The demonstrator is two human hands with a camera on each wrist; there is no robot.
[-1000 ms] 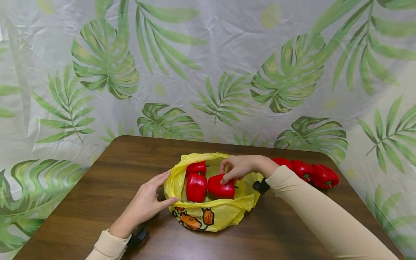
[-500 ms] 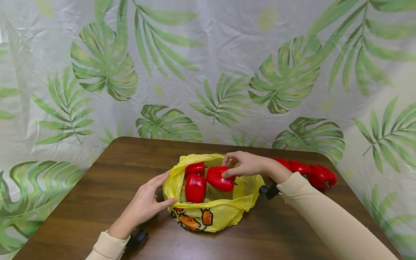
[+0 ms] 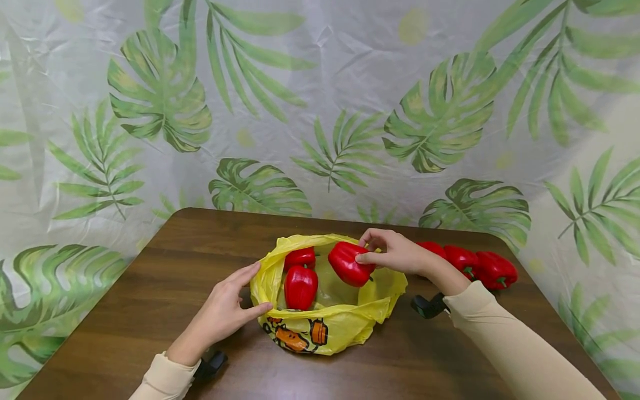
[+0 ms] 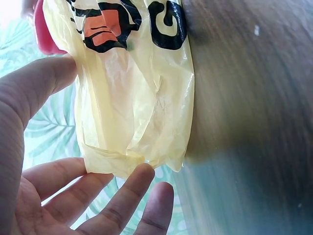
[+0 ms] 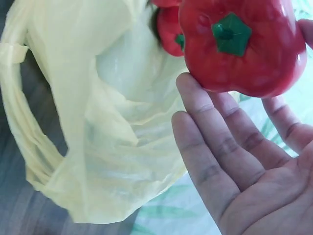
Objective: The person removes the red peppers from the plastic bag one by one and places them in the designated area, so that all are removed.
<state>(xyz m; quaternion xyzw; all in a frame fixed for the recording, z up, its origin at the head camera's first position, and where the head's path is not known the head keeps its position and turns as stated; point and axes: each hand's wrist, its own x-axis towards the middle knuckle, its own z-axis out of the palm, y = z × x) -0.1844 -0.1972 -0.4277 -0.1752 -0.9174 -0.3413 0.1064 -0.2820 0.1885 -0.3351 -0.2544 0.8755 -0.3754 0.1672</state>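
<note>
A yellow plastic bag (image 3: 345, 328) with a printed orange and black picture stands with its mouth spread wide. My left hand (image 3: 225, 308) rests against the bag's left side, thumb at the front rim; in the left wrist view its extended fingers (image 4: 117, 200) touch the plastic. Over the bag's right half, my right hand (image 3: 392, 253) pinches a red bell pepper (image 3: 349, 265) between thumb and fingers. The right wrist view shows this pepper's green stem (image 5: 232, 34) facing the camera. Inside the bag, at the left, lie two more red bell peppers, one in front (image 3: 301, 288) and another behind.
A row of red bell peppers (image 3: 462, 260) lies at the right back of the brown wooden table (image 3: 200, 250), partly behind my right forearm. A leaf-patterned sheet (image 3: 340, 100) hangs behind the table. The bag's handle loop (image 5: 14, 107) hangs at its right side.
My right hand has lifted the pepper from the bag's inside up and to the right, near the rim. The left hand stays in place at the bag.
</note>
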